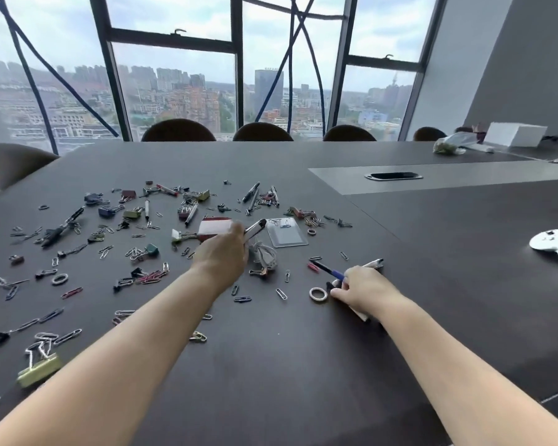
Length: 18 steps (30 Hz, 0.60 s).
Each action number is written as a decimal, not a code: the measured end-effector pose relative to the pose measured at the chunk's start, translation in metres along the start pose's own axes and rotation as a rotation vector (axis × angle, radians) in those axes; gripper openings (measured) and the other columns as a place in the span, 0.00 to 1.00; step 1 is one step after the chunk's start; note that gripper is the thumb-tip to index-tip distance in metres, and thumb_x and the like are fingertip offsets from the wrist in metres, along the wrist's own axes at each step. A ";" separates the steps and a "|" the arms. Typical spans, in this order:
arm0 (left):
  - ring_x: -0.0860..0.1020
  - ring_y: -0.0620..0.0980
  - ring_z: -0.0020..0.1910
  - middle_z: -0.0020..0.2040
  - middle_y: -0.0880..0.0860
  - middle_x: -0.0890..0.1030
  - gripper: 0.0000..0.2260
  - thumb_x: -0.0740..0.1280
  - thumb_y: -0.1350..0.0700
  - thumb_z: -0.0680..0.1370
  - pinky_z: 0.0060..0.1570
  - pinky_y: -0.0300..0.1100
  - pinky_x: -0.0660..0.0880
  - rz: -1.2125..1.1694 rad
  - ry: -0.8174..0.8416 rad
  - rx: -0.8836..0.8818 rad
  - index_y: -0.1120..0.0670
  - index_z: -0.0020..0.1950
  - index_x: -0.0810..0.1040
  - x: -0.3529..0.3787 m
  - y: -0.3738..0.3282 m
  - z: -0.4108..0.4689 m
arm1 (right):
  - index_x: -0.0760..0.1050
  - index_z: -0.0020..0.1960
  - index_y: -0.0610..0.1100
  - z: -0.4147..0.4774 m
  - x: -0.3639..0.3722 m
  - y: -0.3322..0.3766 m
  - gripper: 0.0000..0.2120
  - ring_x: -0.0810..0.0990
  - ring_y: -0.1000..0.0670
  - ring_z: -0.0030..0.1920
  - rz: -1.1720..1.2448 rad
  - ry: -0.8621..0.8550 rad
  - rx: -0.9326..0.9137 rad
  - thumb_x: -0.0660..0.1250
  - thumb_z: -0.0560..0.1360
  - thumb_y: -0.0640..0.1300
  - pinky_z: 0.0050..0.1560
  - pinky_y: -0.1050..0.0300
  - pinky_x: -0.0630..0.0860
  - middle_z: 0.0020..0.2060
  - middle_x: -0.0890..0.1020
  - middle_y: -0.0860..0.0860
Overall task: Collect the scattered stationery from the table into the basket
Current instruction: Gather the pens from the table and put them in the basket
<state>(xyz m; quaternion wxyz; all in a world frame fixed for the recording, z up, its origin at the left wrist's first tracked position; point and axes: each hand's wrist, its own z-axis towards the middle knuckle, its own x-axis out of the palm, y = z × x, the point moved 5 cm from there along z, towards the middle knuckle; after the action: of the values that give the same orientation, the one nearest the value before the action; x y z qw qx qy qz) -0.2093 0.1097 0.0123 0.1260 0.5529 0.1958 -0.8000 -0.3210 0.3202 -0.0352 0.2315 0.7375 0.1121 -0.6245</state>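
Paper clips, binder clips and pens lie scattered over the dark table (271, 365). My left hand (221, 255) grips a white marker with a black cap (255, 228), lifted just in front of a red and white box (214, 229). My right hand (364, 289) holds several pens against the table, among them a blue-barrelled pen (329, 270) and a white marker (372, 263). A clear badge holder (285, 236) lies beyond my left hand. A rubber band ring (318, 294) sits left of my right hand. No basket is in view.
A gold binder clip (39, 370) lies near the front left edge. A white controller (556, 246) rests at the right. A cable port (393, 176) is set in the table's grey strip. Chairs (262, 132) line the far side, with a white box (514, 134) at the far right.
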 end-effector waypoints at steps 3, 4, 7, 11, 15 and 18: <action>0.79 0.59 0.53 0.55 0.59 0.78 0.09 0.55 0.58 0.80 0.40 0.43 0.68 0.046 0.011 0.023 0.59 0.59 0.65 0.010 -0.017 0.011 | 0.71 0.49 0.40 0.003 -0.010 -0.002 0.13 0.77 0.42 0.54 0.037 -0.053 0.020 0.55 0.80 0.49 0.43 0.57 0.69 0.52 0.79 0.42; 0.78 0.58 0.54 0.56 0.59 0.77 0.09 0.55 0.58 0.80 0.41 0.43 0.69 0.057 0.009 0.033 0.59 0.59 0.66 0.011 -0.023 0.014 | 0.70 0.54 0.39 0.004 -0.016 -0.006 0.14 0.77 0.41 0.56 0.070 -0.090 0.043 0.53 0.81 0.49 0.45 0.56 0.69 0.55 0.78 0.41; 0.78 0.59 0.54 0.55 0.58 0.78 0.08 0.55 0.58 0.80 0.44 0.45 0.70 -0.018 -0.004 0.051 0.57 0.57 0.68 0.011 -0.044 0.017 | 0.66 0.58 0.39 0.011 -0.032 -0.026 0.14 0.75 0.40 0.58 0.090 -0.184 0.077 0.52 0.81 0.49 0.50 0.52 0.69 0.58 0.77 0.41; 0.77 0.59 0.56 0.58 0.56 0.78 0.14 0.56 0.56 0.79 0.46 0.45 0.70 0.009 -0.012 0.072 0.56 0.64 0.67 0.015 -0.063 0.017 | 0.65 0.59 0.42 0.024 -0.031 -0.045 0.14 0.76 0.41 0.57 0.098 -0.172 0.018 0.58 0.79 0.50 0.52 0.50 0.71 0.57 0.79 0.45; 0.76 0.59 0.56 0.58 0.56 0.78 0.13 0.56 0.57 0.79 0.49 0.46 0.71 0.023 0.017 0.027 0.55 0.62 0.69 0.019 -0.053 0.022 | 0.71 0.58 0.46 0.036 -0.022 -0.046 0.16 0.76 0.44 0.55 0.119 -0.092 -0.038 0.66 0.74 0.53 0.48 0.55 0.71 0.54 0.79 0.48; 0.76 0.61 0.55 0.57 0.58 0.78 0.10 0.56 0.57 0.79 0.49 0.47 0.71 0.024 0.035 -0.007 0.56 0.58 0.70 0.019 -0.044 0.029 | 0.73 0.49 0.46 0.043 -0.025 -0.042 0.12 0.76 0.45 0.52 0.034 -0.095 -0.103 0.65 0.74 0.54 0.44 0.57 0.68 0.47 0.78 0.48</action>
<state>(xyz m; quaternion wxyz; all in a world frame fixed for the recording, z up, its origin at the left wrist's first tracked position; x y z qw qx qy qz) -0.2582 0.1359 0.0111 0.1339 0.5689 0.1941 -0.7879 -0.3820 0.3392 -0.0240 0.2847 0.6959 0.1204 -0.6482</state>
